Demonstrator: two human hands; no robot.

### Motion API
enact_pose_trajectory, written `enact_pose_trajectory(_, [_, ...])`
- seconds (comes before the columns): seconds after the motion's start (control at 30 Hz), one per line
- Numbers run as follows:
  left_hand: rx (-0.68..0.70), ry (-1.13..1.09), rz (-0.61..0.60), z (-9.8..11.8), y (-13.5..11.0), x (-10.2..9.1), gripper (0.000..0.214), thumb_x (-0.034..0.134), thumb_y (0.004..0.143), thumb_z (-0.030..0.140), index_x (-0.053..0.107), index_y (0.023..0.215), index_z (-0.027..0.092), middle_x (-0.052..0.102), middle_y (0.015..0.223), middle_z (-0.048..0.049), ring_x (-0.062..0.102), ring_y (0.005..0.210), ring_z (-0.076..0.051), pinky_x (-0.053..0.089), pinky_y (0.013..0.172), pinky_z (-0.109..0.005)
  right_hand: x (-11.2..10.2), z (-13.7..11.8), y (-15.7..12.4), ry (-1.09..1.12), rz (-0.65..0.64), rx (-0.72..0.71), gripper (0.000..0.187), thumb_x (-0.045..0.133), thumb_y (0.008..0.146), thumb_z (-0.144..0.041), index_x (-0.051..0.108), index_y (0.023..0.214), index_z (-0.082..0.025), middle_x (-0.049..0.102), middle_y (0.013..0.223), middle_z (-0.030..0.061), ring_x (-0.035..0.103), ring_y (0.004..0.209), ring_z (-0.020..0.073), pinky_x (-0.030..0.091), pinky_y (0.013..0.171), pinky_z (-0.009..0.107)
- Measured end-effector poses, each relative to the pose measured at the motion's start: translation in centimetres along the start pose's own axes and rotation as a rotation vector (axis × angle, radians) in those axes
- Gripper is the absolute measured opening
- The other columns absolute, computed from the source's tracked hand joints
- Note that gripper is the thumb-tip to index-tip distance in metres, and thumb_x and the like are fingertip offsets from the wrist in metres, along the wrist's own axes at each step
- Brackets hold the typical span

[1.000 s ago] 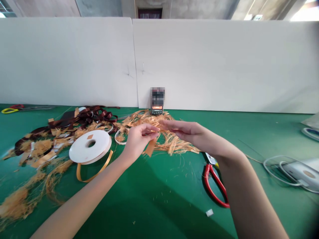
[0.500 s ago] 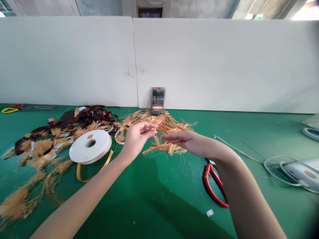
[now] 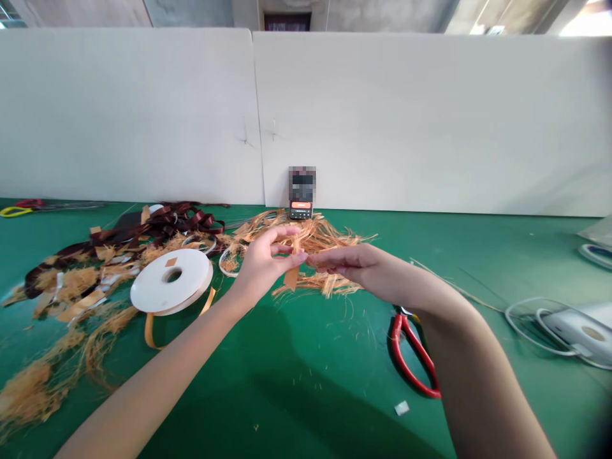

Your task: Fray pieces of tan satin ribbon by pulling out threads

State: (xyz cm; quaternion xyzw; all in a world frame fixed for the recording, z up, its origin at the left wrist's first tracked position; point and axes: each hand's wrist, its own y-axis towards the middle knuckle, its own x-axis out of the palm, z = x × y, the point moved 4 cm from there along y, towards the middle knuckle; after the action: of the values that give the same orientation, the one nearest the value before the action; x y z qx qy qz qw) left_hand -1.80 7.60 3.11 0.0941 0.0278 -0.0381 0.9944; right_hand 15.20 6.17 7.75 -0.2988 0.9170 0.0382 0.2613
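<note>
My left hand (image 3: 262,262) is raised over the green table (image 3: 306,382), its fingers pinched on a short piece of orange ribbon (image 3: 291,276) that hangs down from them. My right hand (image 3: 356,263) comes in from the right, fingertips pinched at the same ribbon piece, next to my left fingers. Behind both hands lies a pile of frayed orange ribbon threads (image 3: 310,245). A white ribbon spool (image 3: 172,290) with an orange ribbon tail lies flat to the left of my left hand.
Red-handled scissors (image 3: 411,357) lie under my right forearm. Dark brown ribbon scraps (image 3: 162,223) and more orange fray cover the left side. A small device (image 3: 301,193) leans on the white partition. A white device with a cable (image 3: 574,331) sits at the right.
My right hand dropped towards the thread pile, then rose and pinched in beside my left fingers. The orange ribbon piece hangs again from my left fingers.
</note>
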Motion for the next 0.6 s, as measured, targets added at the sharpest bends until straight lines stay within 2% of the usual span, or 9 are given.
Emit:
enact_pose_trajectory(0.13, [0.014,0.057,0.006,0.07,0.17,-0.13,0.053,0.077,0.066,0.029,0.059,0.115,0.021,0.059,0.125,-0.0102,0.062,0.096,-0.020,0.051,0.083,-0.035,-0.41,-0.40,-0.07,0.139,0.083,0.025,0.050,0.045,0.068,0.000,0.073,0.100,-0.027,0.071,0.110,-0.0011,0.063,0.107,0.0178,0.046,0.100,0.037])
enact_pose_trajectory(0.27, [0.001,0.089,-0.007,0.25,0.16,-0.15,0.055,0.076,0.068,0.031,0.057,0.119,0.021,0.060,0.122,-0.0112,0.061,0.099,-0.022,0.051,0.083,-0.037,-0.76,-0.71,-0.35,0.254,0.177,0.082,0.043,0.046,0.070,-0.003,0.074,0.093,-0.025,0.072,0.107,0.0001,0.064,0.105,0.0165,0.047,0.100,0.035])
enact_pose_trajectory(0.37, [-0.043,0.050,-0.042,0.31,0.01,0.13,0.056,0.075,0.069,0.029,0.055,0.120,0.021,0.060,0.121,-0.0123,0.061,0.100,-0.023,0.052,0.082,-0.038,-0.77,-0.86,-0.32,0.264,0.174,0.052,0.040,0.047,0.071,-0.004,0.074,0.092,-0.026,0.072,0.106,-0.0003,0.064,0.104,0.0162,0.047,0.099,0.035])
enact_pose_trajectory(0.47, [-0.045,0.039,-0.061,0.33,-0.05,0.39,0.056,0.076,0.067,0.026,0.055,0.118,0.023,0.054,0.130,-0.0122,0.061,0.101,-0.024,0.053,0.080,-0.038,-0.71,-0.94,-0.25,0.260,0.131,-0.009,0.042,0.046,0.071,-0.005,0.073,0.094,-0.027,0.071,0.107,-0.0012,0.062,0.106,0.0158,0.046,0.098,0.034])
enact_pose_trajectory(0.6, [0.036,0.143,-0.039,0.16,0.13,0.25,0.057,0.078,0.065,0.024,0.056,0.117,0.024,0.055,0.129,-0.0102,0.059,0.105,-0.024,0.047,0.093,-0.044,-0.87,-0.83,-0.36,0.349,0.121,-0.006,0.036,0.048,0.069,-0.007,0.072,0.091,-0.021,0.072,0.104,0.0032,0.063,0.103,0.0171,0.046,0.095,0.033])
